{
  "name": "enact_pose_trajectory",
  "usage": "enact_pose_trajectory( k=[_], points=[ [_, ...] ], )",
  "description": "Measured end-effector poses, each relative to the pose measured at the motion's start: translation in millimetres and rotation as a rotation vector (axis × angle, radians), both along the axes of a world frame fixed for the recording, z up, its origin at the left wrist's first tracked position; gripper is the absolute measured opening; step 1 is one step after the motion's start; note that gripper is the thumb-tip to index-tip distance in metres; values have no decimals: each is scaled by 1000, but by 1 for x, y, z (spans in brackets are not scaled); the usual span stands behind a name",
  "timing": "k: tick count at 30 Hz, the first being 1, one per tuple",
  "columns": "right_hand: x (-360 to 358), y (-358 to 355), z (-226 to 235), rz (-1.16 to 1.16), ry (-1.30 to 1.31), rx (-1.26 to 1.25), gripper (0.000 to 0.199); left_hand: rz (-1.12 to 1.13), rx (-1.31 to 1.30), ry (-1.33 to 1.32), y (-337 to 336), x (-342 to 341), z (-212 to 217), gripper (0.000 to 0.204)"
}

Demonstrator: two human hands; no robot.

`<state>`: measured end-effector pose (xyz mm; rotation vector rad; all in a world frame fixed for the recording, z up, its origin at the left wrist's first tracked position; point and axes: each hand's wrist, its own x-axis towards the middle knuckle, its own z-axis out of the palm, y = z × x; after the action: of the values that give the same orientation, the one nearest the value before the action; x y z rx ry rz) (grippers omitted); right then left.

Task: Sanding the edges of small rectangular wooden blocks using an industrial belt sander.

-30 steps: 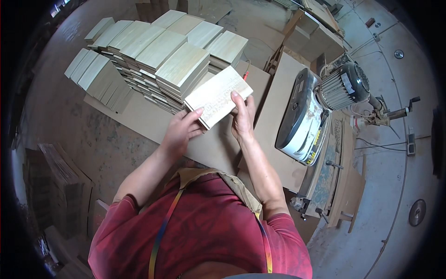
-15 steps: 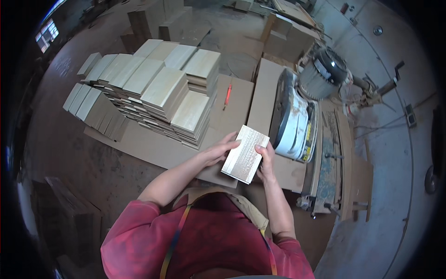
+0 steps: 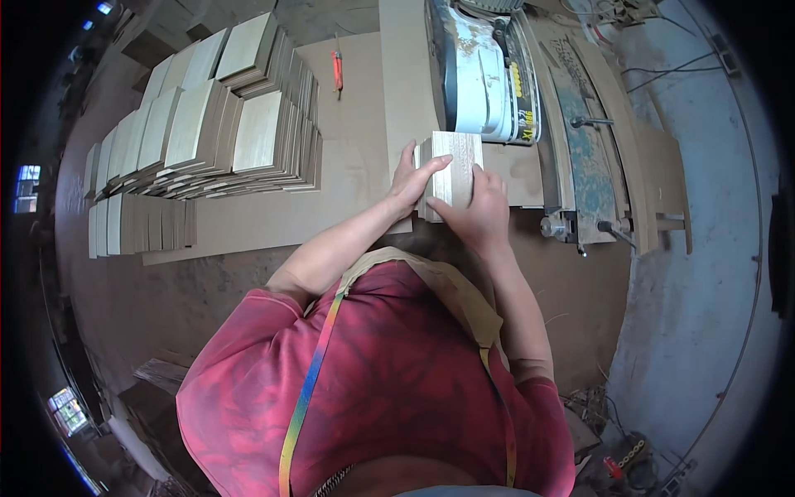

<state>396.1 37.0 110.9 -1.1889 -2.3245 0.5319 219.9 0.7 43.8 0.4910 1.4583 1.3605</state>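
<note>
Pale rectangular wooden boards in a small bundle (image 3: 451,170) sit clamped between both hands, held on edge just over the near end of a long light-brown board (image 3: 397,74) that serves as the bench top. The left hand (image 3: 411,178) wraps the bundle's left side, fingers curled over its upper face and thumb pressed across the front; the right hand (image 3: 480,211) grips the lower right corner, fingers closed round the edge. How many pieces the bundle holds cannot be told, since the hands cover much of it.

Just beyond the bundle stands a grey-blue metal machine (image 3: 489,70) with a worn, dusty guard, and a rust-stained flat bed runs beside it on the right. To the left, stacks of pale wooden panels (image 3: 224,141) lie fanned in rows on a sheet of brown board. A small red-handled tool (image 3: 337,68) rests near the stacks' far end.

Below is a dusty brown floor; a grey concrete wall with cables curves along the right. The machine's top is cut off by the frame, and the dark rim hides the room's corners.
</note>
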Motion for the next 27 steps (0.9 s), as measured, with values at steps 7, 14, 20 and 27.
enact_pose_trajectory(
  k=[7, 14, 20, 27],
  points=[
    [-13, -15, 2, -50, -38, 111, 67, 14, -72, 90, 2, -8, -11, 120],
    [18, -9, -2, -120, 244, 22, 55, -206, -5, -161, -8, -34, 3, 113],
    [77, 13, -54, -319, 11, 152, 52, -259, -87, -31, -10, -58, -3, 98],
    [71, 49, -148, -329, -100, 394, 49, -229, -39, 77, -24, -71, 0, 84]
  ],
)
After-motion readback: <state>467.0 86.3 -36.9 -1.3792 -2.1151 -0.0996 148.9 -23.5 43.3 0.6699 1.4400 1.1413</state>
